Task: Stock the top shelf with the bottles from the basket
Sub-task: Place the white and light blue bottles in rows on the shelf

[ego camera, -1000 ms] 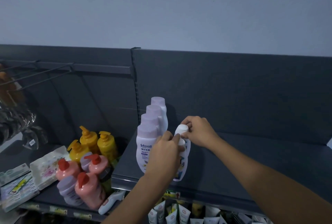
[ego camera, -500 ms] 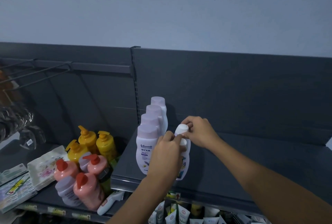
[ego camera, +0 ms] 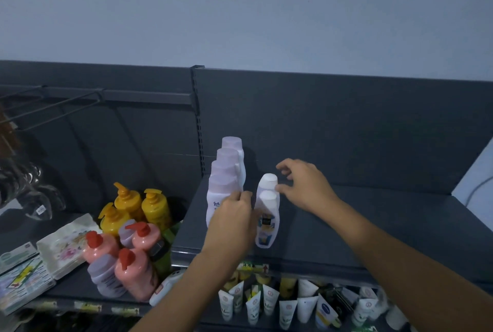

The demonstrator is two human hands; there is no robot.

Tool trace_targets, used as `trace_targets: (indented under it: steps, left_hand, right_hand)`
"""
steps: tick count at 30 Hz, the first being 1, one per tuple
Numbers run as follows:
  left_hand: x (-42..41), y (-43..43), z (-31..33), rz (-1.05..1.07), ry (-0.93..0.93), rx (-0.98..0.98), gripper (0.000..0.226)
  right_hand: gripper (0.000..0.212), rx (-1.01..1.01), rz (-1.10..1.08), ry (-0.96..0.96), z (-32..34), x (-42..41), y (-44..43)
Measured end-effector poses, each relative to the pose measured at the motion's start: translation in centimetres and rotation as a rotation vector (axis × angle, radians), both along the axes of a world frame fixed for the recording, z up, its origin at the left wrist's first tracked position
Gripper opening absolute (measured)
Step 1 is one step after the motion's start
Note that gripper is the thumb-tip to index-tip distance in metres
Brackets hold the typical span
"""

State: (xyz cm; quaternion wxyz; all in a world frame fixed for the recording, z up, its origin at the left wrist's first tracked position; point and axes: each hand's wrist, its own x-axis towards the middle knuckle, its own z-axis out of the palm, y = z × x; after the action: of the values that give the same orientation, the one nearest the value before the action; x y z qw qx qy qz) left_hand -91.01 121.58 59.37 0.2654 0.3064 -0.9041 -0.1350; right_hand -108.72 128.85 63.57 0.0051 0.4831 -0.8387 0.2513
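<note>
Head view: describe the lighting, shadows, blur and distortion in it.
Head view: dim, bluish, even light with no glare; the white-capped bottles stay readable, and the lilac-capped row casts a soft shadow on the back panel. Wide-angle bending curves the top shelf edge and stretches both forearms. The left hand and right hand look slightly soft; small labels below are unreadable.

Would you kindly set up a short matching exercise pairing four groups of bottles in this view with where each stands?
Things:
1. lilac-capped bottles
2. white-capped bottles
3. yellow pump bottles
4. white tubes

Places:
A. lower shelf on the left
B. row at the top shelf's left edge
C. shelf beneath the top shelf
D. between the two hands

Pairs: 1-B, 2-D, 3-A, 4-C
</note>
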Motion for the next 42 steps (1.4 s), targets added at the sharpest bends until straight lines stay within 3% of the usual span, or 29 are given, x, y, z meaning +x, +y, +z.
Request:
trace_targets:
  steps: [5,11,19,27,35,42]
  left_hand:
    - [5.0,-0.7,-1.1,-0.104,-0.022,-0.015,0.028]
    - [11.3,-1.2,-5.8,-0.277,-0.136,0.011,0.027]
    - [16.5,-0.3,-15.8,-0.349,-0.336,0.153,0.033]
    - [18.8,1.7,-30.3,-0.360,-0.584,0.371,0.032]
    - [22.6,4.9,-42.9,-0.425,-0.817,0.491,0.042]
    - [23.8,6.0,-46.8,-0.453,-0.739,0.471,0.031]
  right_hand:
    - [0.035,-0.041,-0.057,0.058,0.2,5.1,3.8]
    - [0.036,-0.012,-0.137,-0.025,-5.2,11.9,7.1]
    - [0.038,0.147,-0.137,-0.193,-17.6,18.1,8.9]
    - [0.038,0.348,-0.115,-0.369,-33.3,21.5,10.6]
    - [0.034,0.500,0.092,-0.407,-46.0,26.3,12.4]
    - [0.036,0.608,0.267,-0.231,-50.6,29.6,14.0]
